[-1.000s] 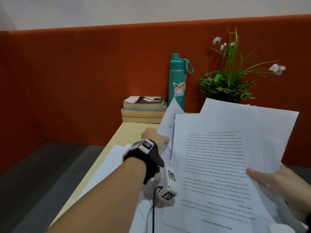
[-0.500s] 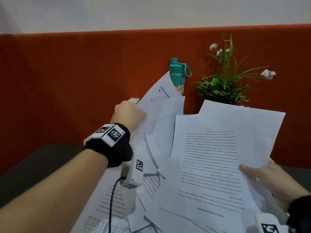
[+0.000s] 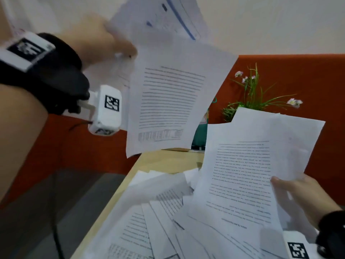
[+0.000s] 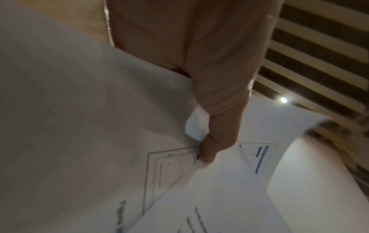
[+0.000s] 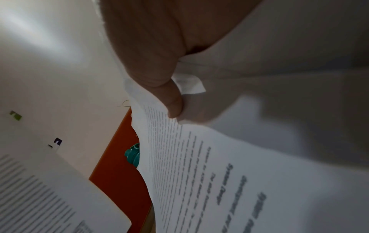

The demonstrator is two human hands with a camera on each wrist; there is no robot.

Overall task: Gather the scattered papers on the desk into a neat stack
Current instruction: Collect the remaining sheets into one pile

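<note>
We found the left hand pinching raised white printed sheets. The right hand gripped a second white printed bundle by thumb above loose white papers on the pale wooden desk.

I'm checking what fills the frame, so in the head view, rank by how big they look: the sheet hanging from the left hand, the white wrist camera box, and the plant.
1. Hanging sheet, largest by far.
2. Plant.
3. Wrist camera box, smallest, though close to the plant and nearer the camera, so that order is unsure.
</note>
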